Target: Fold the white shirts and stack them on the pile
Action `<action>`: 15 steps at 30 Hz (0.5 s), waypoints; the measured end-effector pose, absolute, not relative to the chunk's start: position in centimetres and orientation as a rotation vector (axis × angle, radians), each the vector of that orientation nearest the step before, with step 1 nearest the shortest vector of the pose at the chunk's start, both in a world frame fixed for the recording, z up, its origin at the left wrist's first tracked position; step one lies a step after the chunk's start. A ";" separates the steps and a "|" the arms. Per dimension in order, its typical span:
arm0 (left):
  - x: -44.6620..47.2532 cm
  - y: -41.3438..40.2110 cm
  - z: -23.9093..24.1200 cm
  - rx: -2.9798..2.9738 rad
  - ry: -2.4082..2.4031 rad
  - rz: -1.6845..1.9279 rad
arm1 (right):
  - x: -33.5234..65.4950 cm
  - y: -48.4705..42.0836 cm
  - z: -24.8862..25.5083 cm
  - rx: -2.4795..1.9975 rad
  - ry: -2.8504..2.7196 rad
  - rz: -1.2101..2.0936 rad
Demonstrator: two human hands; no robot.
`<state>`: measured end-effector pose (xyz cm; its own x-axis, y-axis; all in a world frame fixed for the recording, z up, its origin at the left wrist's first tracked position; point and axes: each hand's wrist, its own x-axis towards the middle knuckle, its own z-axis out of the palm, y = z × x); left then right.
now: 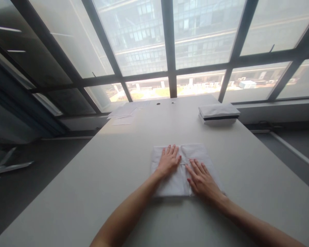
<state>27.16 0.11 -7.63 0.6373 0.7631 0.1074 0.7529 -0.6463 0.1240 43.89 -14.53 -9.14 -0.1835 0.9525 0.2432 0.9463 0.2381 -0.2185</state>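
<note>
A folded white cloth (173, 187) lies flat on the white table, with a seam or fold line running down its middle. My left hand (169, 160) rests palm down on its left half, fingers stretched out toward the far edge. On the right half lies my right hand (201, 178), also flat, its fingers spread and pointing up and to the left. Both hands press on the fabric near the middle line and grip nothing. The exact kind of garment or linen cannot be made out.
At the back right of the table (105, 192) sits a stack of folded cloths (218, 111), white with a dark layer between. Several white paper sheets (125, 111) lie at the back left. Large windows (144, 37) rise behind the table; a dark curtain (18, 103) hangs at left.
</note>
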 end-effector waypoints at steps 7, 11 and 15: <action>26.3 0.2 -6.5 2.733 1.273 0.210 | 43.7 -14.5 -8.7 -1.774 -2.132 0.115; 25.6 -0.8 -5.4 2.739 1.224 0.187 | 46.8 -14.3 -7.2 -1.735 -1.792 0.260; 25.3 -2.7 -6.1 2.761 1.206 0.131 | 51.0 -13.9 -6.1 -1.874 -1.370 0.466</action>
